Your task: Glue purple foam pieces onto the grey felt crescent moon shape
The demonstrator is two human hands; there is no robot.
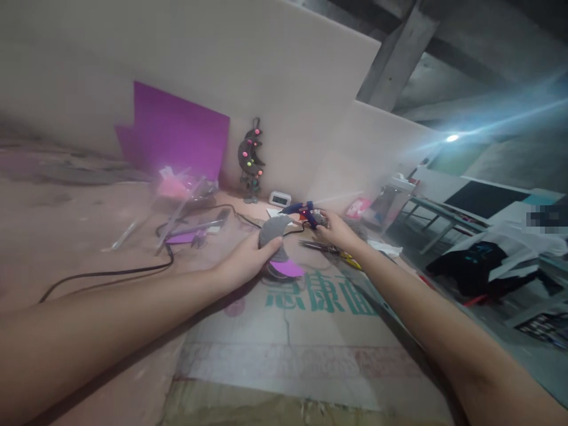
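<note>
My left hand [251,257] grips a grey crescent-shaped piece [276,228], thumb on its near face and fingers mostly hidden. Just below it is a small purple piece [287,268]; whether it is attached to the crescent I cannot tell. Beyond and to the right, my right hand [335,231] is closed around the handle of a dark blue glue gun [306,210] with a small red light. Its nozzle points left, near the crescent's upper tip. Scissors [317,245] with dark blades lie under my right wrist.
A decorated dark crescent [251,155] with coloured balls stands against the white board, beside a small white clock [280,199]. Purple sheets [177,133] lean at left. A black cable [110,273] crosses the table. Printed cardboard [284,331] covers the front. Clear plastic packaging [186,189] sits left.
</note>
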